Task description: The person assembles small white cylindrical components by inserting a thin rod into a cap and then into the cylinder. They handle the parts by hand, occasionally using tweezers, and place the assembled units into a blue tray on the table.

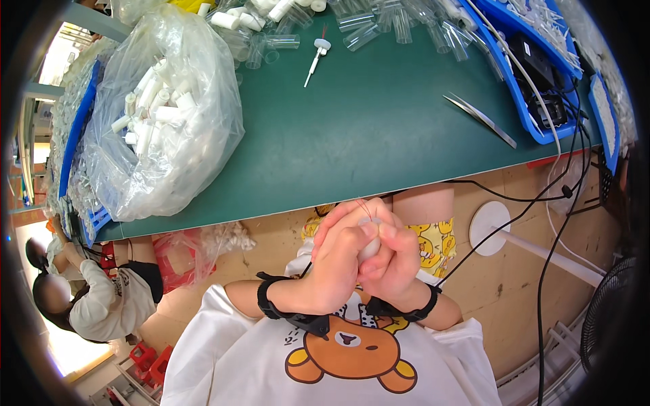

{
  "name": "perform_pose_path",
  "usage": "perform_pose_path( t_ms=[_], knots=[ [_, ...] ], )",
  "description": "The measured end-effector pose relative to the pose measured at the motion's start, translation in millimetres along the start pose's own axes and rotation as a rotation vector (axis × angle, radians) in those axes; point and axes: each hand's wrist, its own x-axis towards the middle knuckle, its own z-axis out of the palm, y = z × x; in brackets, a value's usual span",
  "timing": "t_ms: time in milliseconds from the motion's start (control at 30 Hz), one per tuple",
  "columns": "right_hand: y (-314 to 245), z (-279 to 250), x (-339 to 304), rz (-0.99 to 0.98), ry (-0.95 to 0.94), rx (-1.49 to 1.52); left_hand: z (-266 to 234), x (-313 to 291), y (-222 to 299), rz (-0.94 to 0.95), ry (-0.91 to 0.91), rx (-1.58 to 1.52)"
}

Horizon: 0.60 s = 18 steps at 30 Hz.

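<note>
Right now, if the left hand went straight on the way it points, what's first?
The right hand: the left hand seems to touch it, with a white piece between them. Beyond, probably the edge of the green table; depth is unclear.

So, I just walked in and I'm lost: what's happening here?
Someone's left hand and right hand together hold a whitish piece just off the table's near edge, thin wires showing above it. On the table lie tweezers, another piece with wires, clear tubes and a plastic bag of white tubes.
</note>
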Motion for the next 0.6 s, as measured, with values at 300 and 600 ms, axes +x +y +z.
perform_pose_path(
  t_ms=[300,600],
  knots=[
    [3.1,-10.0,0.4,-0.008,0.056,0.013,-6.1,15.1,10.1,-0.1,-0.099,-0.155],
    [-11.3,-3.3,-8.4,-0.155,0.083,0.057,-5.7,11.3,20.0,-0.025,-0.333,-0.34]
  ],
)
